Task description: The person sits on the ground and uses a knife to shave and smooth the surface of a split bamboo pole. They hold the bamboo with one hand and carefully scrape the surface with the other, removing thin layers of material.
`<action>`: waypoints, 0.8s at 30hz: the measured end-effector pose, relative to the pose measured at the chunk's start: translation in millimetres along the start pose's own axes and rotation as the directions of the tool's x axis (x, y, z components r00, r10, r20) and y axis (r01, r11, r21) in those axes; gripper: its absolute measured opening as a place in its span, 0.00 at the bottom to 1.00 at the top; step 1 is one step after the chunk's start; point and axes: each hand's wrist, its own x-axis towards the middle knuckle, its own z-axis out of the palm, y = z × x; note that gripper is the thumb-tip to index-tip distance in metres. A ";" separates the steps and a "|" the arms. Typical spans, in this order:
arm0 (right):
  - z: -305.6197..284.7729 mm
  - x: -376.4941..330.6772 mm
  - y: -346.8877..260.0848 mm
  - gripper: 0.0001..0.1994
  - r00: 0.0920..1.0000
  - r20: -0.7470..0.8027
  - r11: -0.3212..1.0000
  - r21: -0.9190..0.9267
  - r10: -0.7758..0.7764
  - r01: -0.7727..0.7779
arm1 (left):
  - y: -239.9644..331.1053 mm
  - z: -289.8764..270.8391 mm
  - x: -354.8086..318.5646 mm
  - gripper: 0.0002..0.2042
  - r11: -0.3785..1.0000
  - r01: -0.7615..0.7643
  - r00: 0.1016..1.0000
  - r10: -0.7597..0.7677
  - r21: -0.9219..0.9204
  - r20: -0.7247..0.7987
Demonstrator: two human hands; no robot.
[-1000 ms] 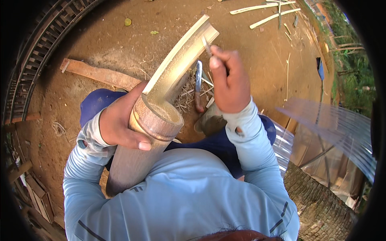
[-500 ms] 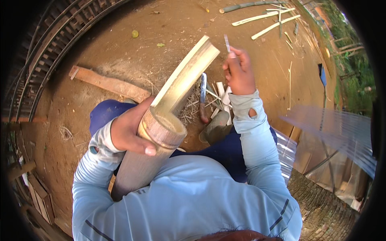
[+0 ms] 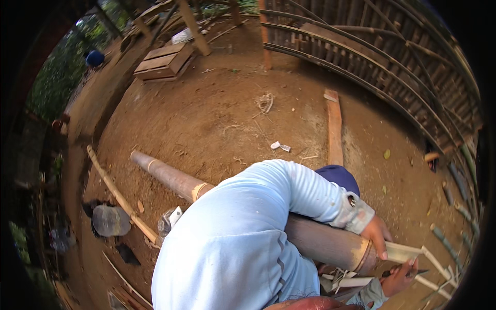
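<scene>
A person in a pale blue long-sleeved shirt bends over a thick bamboo pole (image 3: 320,243) that runs slantwise across the red earth floor (image 3: 217,119), its far end lying on the dirt toward the upper left and its near, cut end raised under the person's arm at lower right. The left hand (image 3: 378,235) rests over that cut end, fingers (image 3: 383,249) curled down across the rim and pressed to the bamboo, where a pale split slat (image 3: 405,252) juts out beyond the pole. Just below it the right hand (image 3: 400,277) is closed around a dark, slim blade-like tool (image 3: 421,272), fingers wrapped tight on it; how much of the tool shows is hard to tell. Pale splinters and offcuts (image 3: 343,281) lie bunched beneath the pole's end, between the two hands and the person's body. A thin bamboo cane (image 3: 121,199) lies on the floor to the left, running roughly alongside the pole, with a grey rounded object (image 3: 109,220) just beside it. A wooden plank (image 3: 335,129) lies on the dirt further off, near a curved fence of bamboo laths (image 3: 392,67). A slatted wooden crate (image 3: 164,59) sits at the far edge of the yard, well apart from the work
</scene>
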 end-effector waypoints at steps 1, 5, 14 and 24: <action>-4.7 2.0 4.4 0.23 1.000 -0.004 1.000 0.018 0.003 -0.003 | 1.2 -1.9 10.0 0.35 0.998 0.047 0.998 -0.045 -0.039 0.036; -31.7 55.2 51.8 0.20 0.999 -0.034 0.996 0.090 0.013 -0.010 | 29.9 -11.4 72.7 0.31 0.994 0.106 0.974 -0.111 0.037 0.198; -82.3 83.8 115.4 0.35 0.957 0.252 0.979 -0.106 -0.144 0.175 | 48.1 4.5 101.8 0.32 0.222 0.148 0.933 0.291 0.964 -0.210; -43.8 -58.5 76.0 0.26 0.770 0.290 0.665 0.388 0.569 -0.638 | 65.8 21.8 84.2 0.46 0.250 0.072 0.936 0.316 0.965 -0.152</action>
